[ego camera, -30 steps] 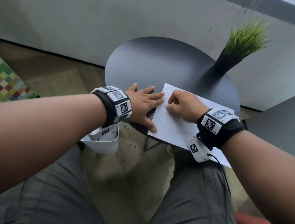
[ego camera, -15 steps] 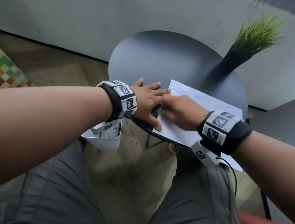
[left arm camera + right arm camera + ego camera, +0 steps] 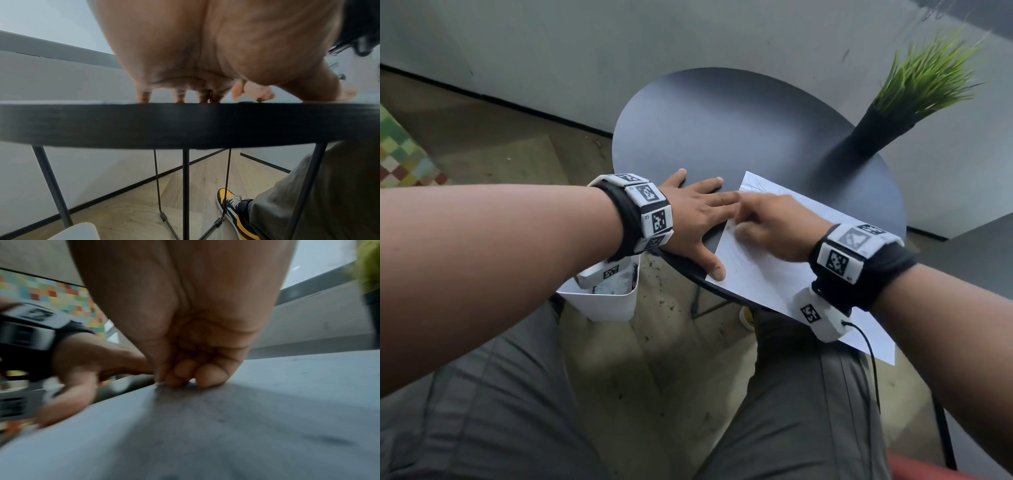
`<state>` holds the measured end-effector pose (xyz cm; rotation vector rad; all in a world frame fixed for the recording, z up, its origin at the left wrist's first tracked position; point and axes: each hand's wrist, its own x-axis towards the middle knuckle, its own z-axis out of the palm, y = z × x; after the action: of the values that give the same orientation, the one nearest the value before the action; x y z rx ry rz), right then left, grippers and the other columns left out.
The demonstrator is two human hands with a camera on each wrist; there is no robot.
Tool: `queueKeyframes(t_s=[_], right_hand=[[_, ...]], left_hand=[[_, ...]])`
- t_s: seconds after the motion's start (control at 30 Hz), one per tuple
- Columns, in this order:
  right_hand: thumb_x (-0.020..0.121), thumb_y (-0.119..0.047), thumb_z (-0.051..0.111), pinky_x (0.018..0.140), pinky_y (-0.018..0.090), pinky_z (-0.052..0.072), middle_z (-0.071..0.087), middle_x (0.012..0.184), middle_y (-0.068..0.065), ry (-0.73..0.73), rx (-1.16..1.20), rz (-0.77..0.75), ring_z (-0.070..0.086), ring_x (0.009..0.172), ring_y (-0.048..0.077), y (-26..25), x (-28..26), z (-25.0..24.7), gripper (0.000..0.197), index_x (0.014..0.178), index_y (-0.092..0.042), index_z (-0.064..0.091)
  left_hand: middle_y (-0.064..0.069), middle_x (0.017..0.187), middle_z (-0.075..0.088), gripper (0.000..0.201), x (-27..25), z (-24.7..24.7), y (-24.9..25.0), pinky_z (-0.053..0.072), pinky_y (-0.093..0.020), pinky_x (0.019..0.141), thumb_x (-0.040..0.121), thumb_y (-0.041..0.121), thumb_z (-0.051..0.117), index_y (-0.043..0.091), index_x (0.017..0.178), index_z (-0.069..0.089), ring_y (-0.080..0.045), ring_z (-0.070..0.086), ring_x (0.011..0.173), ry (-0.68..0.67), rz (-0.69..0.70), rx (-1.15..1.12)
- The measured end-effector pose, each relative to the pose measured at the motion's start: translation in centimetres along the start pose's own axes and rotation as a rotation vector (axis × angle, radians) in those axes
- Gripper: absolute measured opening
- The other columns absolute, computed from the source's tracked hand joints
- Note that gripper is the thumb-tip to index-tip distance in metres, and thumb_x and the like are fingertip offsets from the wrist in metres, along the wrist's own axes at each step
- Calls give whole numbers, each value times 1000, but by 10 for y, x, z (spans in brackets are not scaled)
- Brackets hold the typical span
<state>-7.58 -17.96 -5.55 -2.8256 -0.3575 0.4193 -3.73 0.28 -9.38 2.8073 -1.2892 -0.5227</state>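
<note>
A white sheet of paper (image 3: 767,274) with faint pencil scribbles lies on the round dark table (image 3: 722,130), its near corner overhanging the edge. My left hand (image 3: 698,212) lies flat and open on the tabletop, with the thumb pressing the paper's left edge. The left wrist view shows that hand (image 3: 205,48) above the table rim (image 3: 185,125). My right hand (image 3: 767,222) rests on the sheet near its left edge, fingers curled under and blurred. In the right wrist view its bunched fingertips (image 3: 207,378) press the paper (image 3: 226,426). Whether they hold anything is hidden.
A black vase of green grass (image 3: 876,130) stands at the table's far right. A white bin (image 3: 606,301) sits on the floor left of the table, a chequered rug (image 3: 400,154) further left. Thin metal legs (image 3: 185,186) and my yellow-black shoe (image 3: 232,209) are under the table.
My right hand has slid left across the paper to its left edge, beside the left hand's fingers. The left hand has stayed flat in place.
</note>
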Motion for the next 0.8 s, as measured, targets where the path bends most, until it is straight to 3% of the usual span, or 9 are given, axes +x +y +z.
queueKeyframes(t_s=[0.07,0.2,0.27,0.37,0.5,0.57,0.67,0.73,0.8], right_hand=[[91,-26,54,71,30,38,62,95,6,127,-41,124,56,90,27,2,1,5,12,97,-16,54],[90,-19,58,67,32,38,61,87,0,-49,3,-223,52,77,22,-17,-19,16,10,100,-15,58],[89,-22,60,71,32,41,64,89,1,-78,7,-130,57,83,22,-9,-13,7,9,96,-15,60],[91,-27,54,71,32,40,63,96,7,114,-45,71,57,90,29,1,-5,7,12,95,-17,53],[89,-16,57,68,36,44,66,90,6,-35,-33,-288,57,79,27,-15,-26,19,9,98,-16,56],[89,-20,58,73,35,45,65,90,2,-85,-7,-177,57,83,23,-6,-22,8,4,93,-20,56],[92,-27,52,75,36,44,62,94,5,87,-52,77,53,87,27,6,-14,5,7,94,-20,51],[93,-23,52,72,38,45,63,93,10,110,-68,-70,54,84,31,-6,-22,14,8,98,-16,52],[91,-18,56,70,37,45,65,88,7,-28,-16,-281,56,79,28,-15,-34,20,7,96,-14,56]], left_hand=[[20,165,-7,125,-1,0,-1,5,-68,115,54,101,35,40,156,-2,-18,-8,153,-2,1,5],[20,165,-7,123,-2,-1,1,3,-67,115,55,100,41,42,155,-1,-16,-9,153,-7,-5,-18],[20,165,-8,125,-1,-1,1,4,-66,115,54,100,39,41,156,-1,-16,-9,153,-5,-3,-10],[20,165,-9,126,-1,-1,1,4,-66,115,54,101,36,38,157,-1,-17,-9,153,-12,-9,0],[19,165,-9,127,-3,-3,2,4,-67,115,56,99,42,37,157,-2,-16,-9,153,-19,-18,-6],[19,165,-8,127,-2,-3,3,5,-66,116,57,99,42,36,158,-1,-16,-9,153,-17,-20,10],[19,165,-8,126,-2,-4,3,7,-67,115,58,99,42,34,158,1,-16,-8,153,-28,-26,15],[18,165,-8,127,-2,-5,4,8,-68,114,57,98,44,35,158,1,-17,-7,153,-32,-26,11],[17,165,-7,128,-2,-6,6,9,-68,114,57,97,46,34,158,1,-17,-6,153,-33,-30,31]])
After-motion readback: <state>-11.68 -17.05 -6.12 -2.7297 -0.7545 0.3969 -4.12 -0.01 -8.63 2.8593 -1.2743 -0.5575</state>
